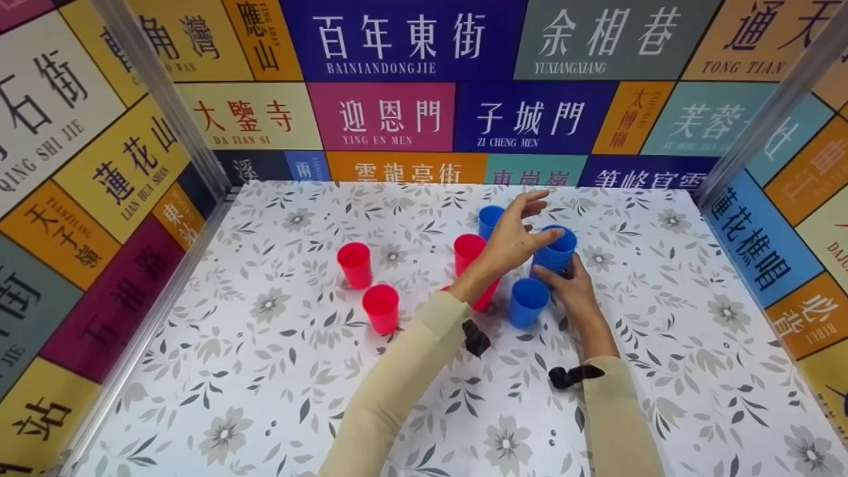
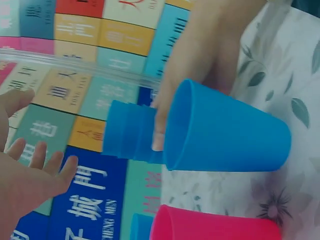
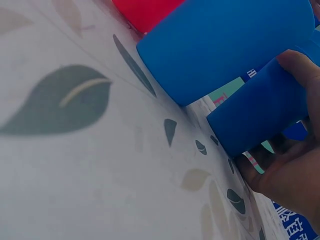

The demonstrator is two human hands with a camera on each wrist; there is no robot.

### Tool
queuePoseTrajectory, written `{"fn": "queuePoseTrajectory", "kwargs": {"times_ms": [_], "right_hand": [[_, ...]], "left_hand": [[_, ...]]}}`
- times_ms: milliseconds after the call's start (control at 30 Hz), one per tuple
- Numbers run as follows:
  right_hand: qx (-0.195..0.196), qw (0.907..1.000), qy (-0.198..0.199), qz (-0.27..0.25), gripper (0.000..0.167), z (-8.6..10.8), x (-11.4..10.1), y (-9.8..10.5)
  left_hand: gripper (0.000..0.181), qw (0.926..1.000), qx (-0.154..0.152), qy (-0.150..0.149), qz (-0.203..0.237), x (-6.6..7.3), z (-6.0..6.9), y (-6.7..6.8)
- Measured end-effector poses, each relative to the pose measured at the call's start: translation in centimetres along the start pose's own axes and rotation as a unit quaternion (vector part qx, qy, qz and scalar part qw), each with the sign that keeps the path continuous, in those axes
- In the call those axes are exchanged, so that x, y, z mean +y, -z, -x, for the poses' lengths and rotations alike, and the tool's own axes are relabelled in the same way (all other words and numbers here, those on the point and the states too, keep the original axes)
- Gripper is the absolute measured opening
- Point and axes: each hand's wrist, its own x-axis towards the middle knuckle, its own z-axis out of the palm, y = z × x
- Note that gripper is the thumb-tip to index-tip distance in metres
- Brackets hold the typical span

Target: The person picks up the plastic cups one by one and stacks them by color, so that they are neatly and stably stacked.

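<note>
A stack of nested blue cups (image 1: 554,246) stands upright on the right side of the table. My right hand (image 1: 575,286) grips this stack low on its side; in the right wrist view, the thumb and fingers of the right hand (image 3: 292,172) curl around the lowest cup (image 3: 260,107). Just above the stack's rim is my left hand (image 1: 517,232), fingers spread. The left wrist view shows that left hand (image 2: 37,175) empty and apart from the stack (image 2: 131,131). One single blue cup (image 1: 529,305) stands in front of the stack, another blue cup (image 1: 490,221) behind to the left.
Two red cups (image 1: 354,265) stand left of the arms. More red cups (image 1: 469,250) stand near the left forearm, which partly hides them. The table (image 1: 662,265) has a white cloth with grey flowers and leaves. Panels with street names (image 1: 411,40) enclose its back and sides.
</note>
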Motion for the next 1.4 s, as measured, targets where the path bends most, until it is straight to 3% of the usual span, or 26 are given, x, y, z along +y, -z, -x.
{"fn": "queuePoseTrajectory", "kwargs": {"times_ms": [100,300,567,933,1133,1400], "right_hand": [[0.004,1.0000,0.000,0.001,0.095,0.1,0.1,0.0],[0.005,1.0000,0.007,0.000,0.093,0.1,0.1,-0.1],[0.005,0.9998,0.015,0.009,0.094,-0.1,0.0,0.0],[0.002,0.9999,0.013,0.007,0.094,0.2,0.3,-0.1],[0.005,0.9997,0.024,-0.001,0.089,0.0,0.3,-0.4],[0.009,0.9995,0.029,0.003,0.087,0.0,0.3,-0.3]], "left_hand": [[0.064,0.9999,0.009,-0.011,-0.009,0.3,0.7,0.2],[0.062,0.9997,-0.019,-0.013,-0.002,0.1,2.8,1.5],[0.058,0.9992,-0.029,-0.018,0.022,-0.8,5.1,2.6],[0.057,0.9978,-0.039,-0.024,0.048,-2.7,6.9,2.0],[0.058,0.9976,-0.025,-0.025,0.060,-3.9,7.6,1.8],[0.059,0.9966,-0.011,0.000,0.081,-4.9,8.6,0.8]]}}
